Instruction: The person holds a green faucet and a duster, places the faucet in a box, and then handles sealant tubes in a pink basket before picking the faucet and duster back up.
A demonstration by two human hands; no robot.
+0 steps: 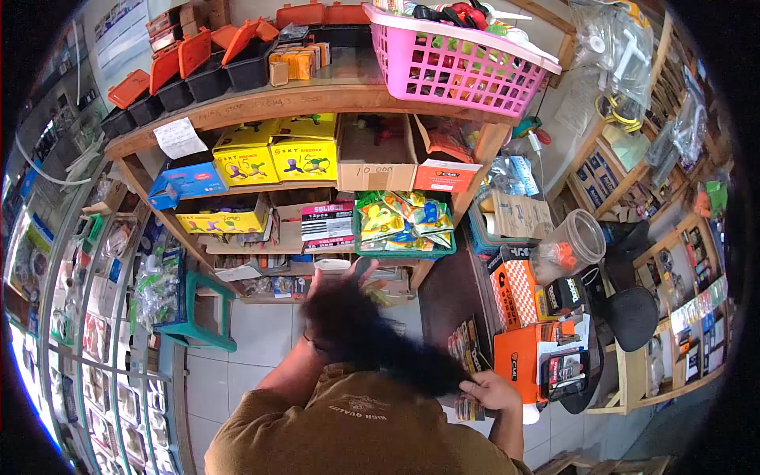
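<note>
Low at right, right hand [492, 390] closed on packet [467, 360].

Basket [451, 67] on shelf [317, 99]; boxes [273, 154] beneath.

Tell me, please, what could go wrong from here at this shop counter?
The black fluffy thing, gripped by the right hand, is blurred with motion and may sweep the packets beside it to the floor. The clear jar lies tilted on an orange box and could roll off if bumped.
</note>
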